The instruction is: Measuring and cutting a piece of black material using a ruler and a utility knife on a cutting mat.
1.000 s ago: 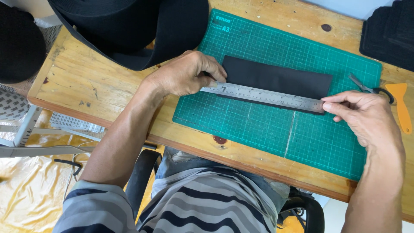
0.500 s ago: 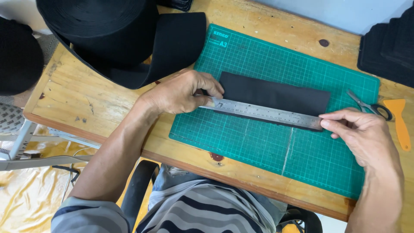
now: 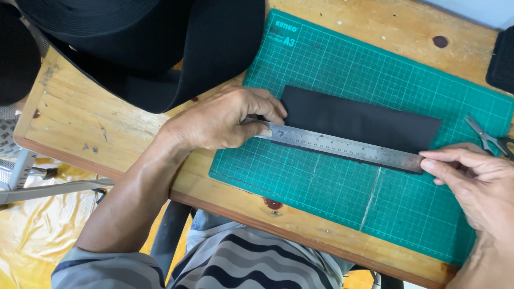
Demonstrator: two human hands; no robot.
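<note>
Steel ruler (image 3: 342,147) lies flat on the green cutting mat (image 3: 342,214), running along the near long edge of a black rectangular strip (image 3: 364,122), touching it.

Head view: left hand (image 3: 219,120) pins the ruler's left end, thumb and curled fingers pressing down on metal and on the strip's left end; hand bent, not fisted, clamping rather than lifting. Right hand (image 3: 476,184) has fingertips (image 3: 431,163) set against the ruler's right end, fingers mostly straight, palm loose, nothing enclosed.

Handling, as I judge it: ruler is thin, stiff, light and slick, so it would skate on the mat unless pressed from above; best held by pressure at both ends, or picked up by pinching a long edge. Strip looks like soft, limp material, foam or fabric, likely to shift or buckle if pushed from one end.

Elsewhere: small scissors (image 3: 490,140) at the mat's right edge, just beyond the right hand. Large roll of black webbing (image 3: 134,48) on the wooden table (image 3: 80,128) at upper left, its loose tail draped toward the mat. Another black item (image 3: 503,59) at right edge, cut off, can't identify.

Hidden: ruler's left tip is under the left thumb; strip's near edge is under the ruler; right wrist runs out of frame. Ruler marks too small to read. Strip's exact material unclear.
</note>
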